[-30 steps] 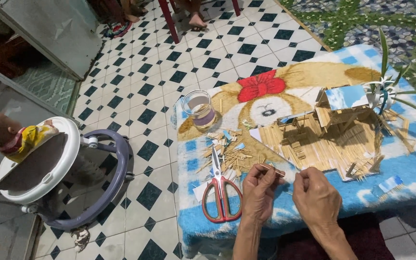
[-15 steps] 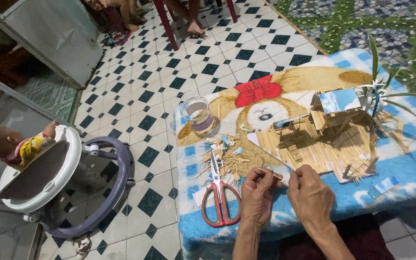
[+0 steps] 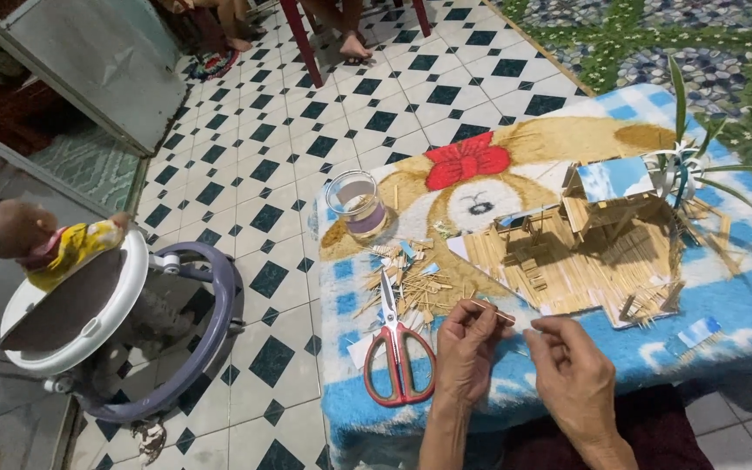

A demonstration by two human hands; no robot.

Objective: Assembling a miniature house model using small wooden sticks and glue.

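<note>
A thin wooden stick point(image 3: 491, 310) lies nearly level above the near edge of the worktop point(image 3: 741, 305), its long axis running left to right, one end at the left hand and the other pointing toward the right hand. The left hand point(image 3: 467, 348) has its fingers curled together and pinches the stick between thumb and fingertips. The right hand point(image 3: 572, 374) sits just beside it, fingers bent and drawn close, thumb and forefinger near the stick's right end; whether they actually grip it cannot be told from this view. The two hands are close but not touching each other. Just left of the left hand lie red-handled scissors point(image 3: 398, 352), shut, blades pointing away from the person, handles toward the near edge. Beyond the scissor tips is a loose heap of cut stick pieces point(image 3: 411, 283). Farther back stands a clear glass jar point(image 3: 357, 204), upright. To the right, beyond the hands, a small model house point(image 3: 607, 218) built of sticks stands on a stick base, with a blue-and-white roof panel. The worktop is covered with a blue blanket printed with a bear and a red bow. On the tiled floor point(image 3: 306, 139) at left stands a baby walker point(image 3: 115, 322).
</note>
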